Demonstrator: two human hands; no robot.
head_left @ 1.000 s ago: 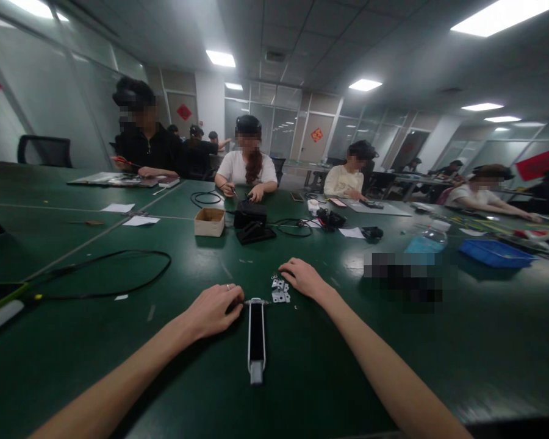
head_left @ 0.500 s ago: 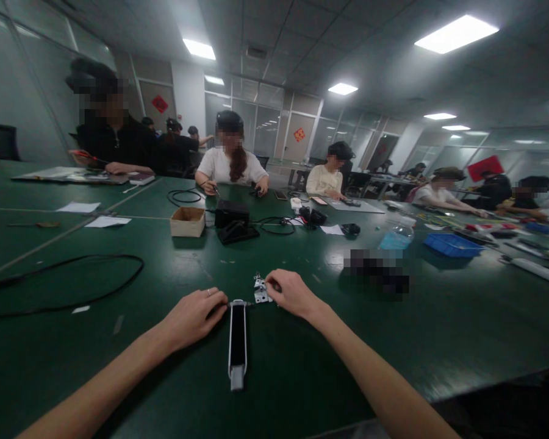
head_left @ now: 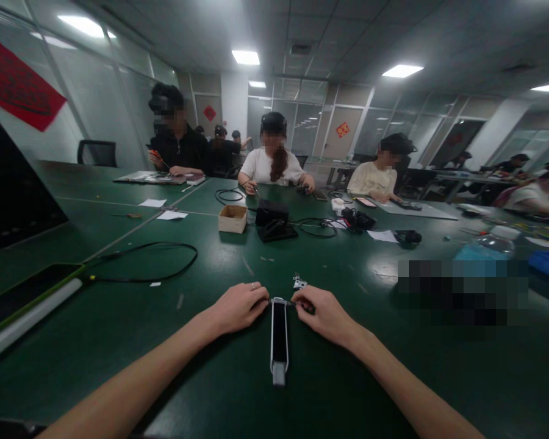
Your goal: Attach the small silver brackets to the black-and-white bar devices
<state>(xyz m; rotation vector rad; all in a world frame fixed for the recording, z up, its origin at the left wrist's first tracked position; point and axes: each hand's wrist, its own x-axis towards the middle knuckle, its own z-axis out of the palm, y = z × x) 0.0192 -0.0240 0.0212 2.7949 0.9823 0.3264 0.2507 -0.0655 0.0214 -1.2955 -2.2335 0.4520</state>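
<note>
A long narrow black part with a silver frame [head_left: 279, 338] lies lengthwise on the green table [head_left: 210, 378] in front of me. My left hand [head_left: 238, 306] rests at its far left corner, fingers curled and pinched against the frame's end; a ring shows on one finger. My right hand [head_left: 322, 314] is curled at the far right corner, fingertips pinched on something small I cannot make out at the frame. A few small silver metal brackets [head_left: 299, 283] lie just beyond my right hand.
A cardboard box [head_left: 232, 218], a black device with cables [head_left: 274, 222] and a looped black cable [head_left: 155, 262] lie farther out. A tablet and white bar [head_left: 22, 305] sit at the left. Several people work across the table and at the right.
My right hand has left the pile of brackets and come in to the frame's far right corner. The left hand has stayed at the left corner. The camera view has swung.
</note>
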